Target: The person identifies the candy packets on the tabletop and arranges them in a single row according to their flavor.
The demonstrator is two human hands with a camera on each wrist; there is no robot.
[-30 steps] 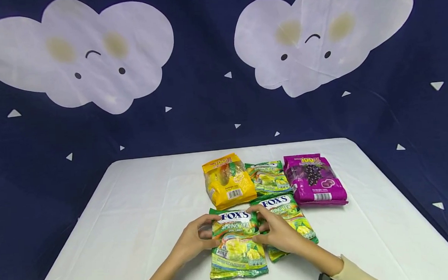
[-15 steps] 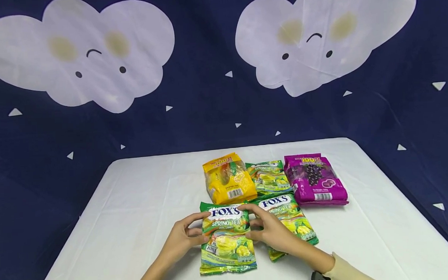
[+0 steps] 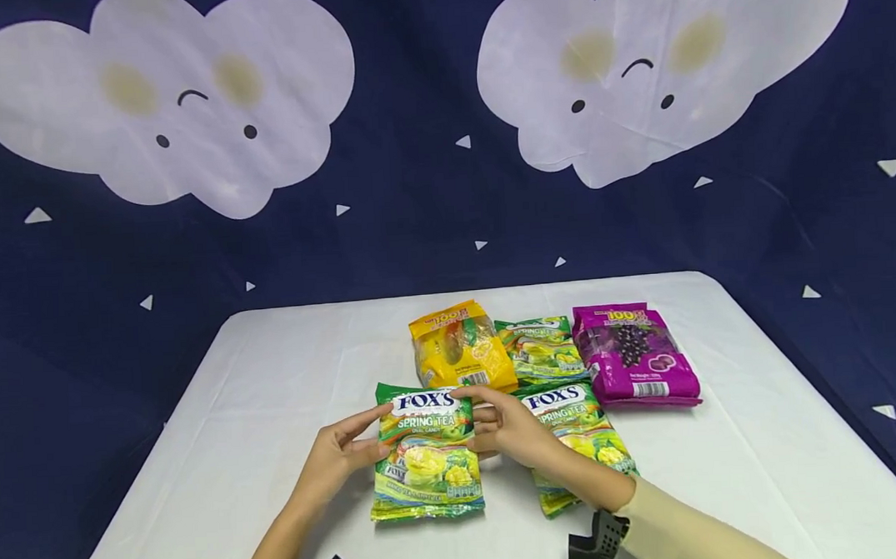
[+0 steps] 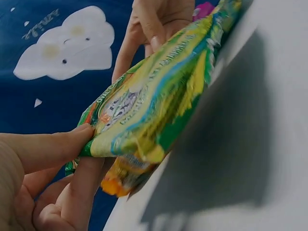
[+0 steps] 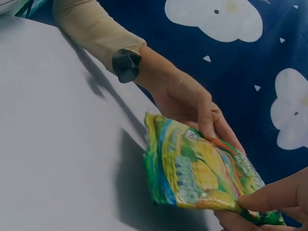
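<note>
A green and yellow candy bag [image 3: 426,464] marked "FOX'S Spring Tea" is held by its two sides between my hands. My left hand [image 3: 337,453] pinches the left edge; the left wrist view shows the thumb on the bag's face [image 4: 139,101] and fingers behind it. On the opposite edge, my right hand [image 3: 510,427] grips with thumb and fingers, which the right wrist view shows at the bag's [image 5: 202,168] corner. The bag is raised above the table, its shadow falling on the white cloth below.
Behind stand a yellow candy bag [image 3: 459,350] and another green candy bag [image 3: 541,350]. A purple grape candy bag [image 3: 635,355] lies at the right. One more green bag [image 3: 586,440] lies partly under my right forearm. The white table [image 3: 272,379] meets a dark blue cloud-print curtain [image 3: 417,256].
Both hands have carried the held candy bag to the left and slightly away from me, off the neighbouring green bag. The other bags stay in place; the head view has shifted slightly.
</note>
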